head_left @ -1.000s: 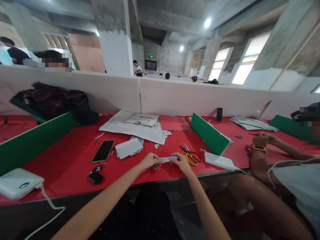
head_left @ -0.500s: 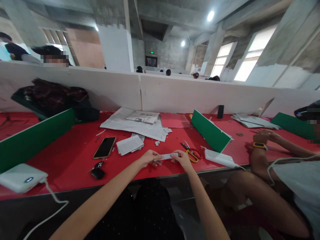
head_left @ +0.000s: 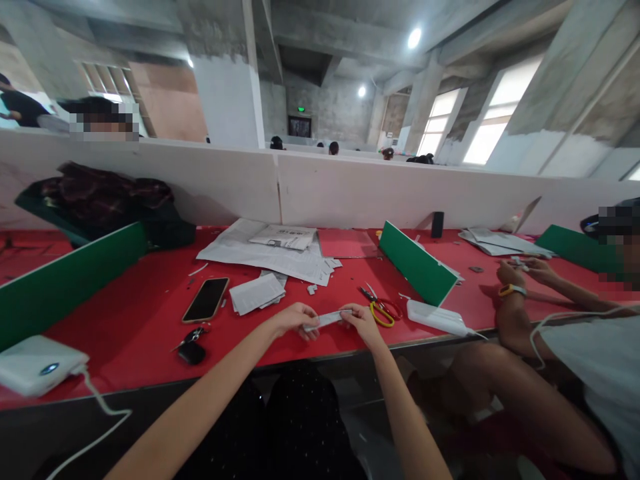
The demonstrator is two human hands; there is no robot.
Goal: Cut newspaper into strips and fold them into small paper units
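Paper strip (head_left: 327, 319) pinched at both ends, left hand (head_left: 293, 318) grip closed, right hand (head_left: 363, 320) grip closed

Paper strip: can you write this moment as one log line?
left hand: pinches paper strip | right hand: pinches other end | scissors: lie beside right hand

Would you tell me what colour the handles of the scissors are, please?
The scissors have one yellow handle and one red, clear in the head view.
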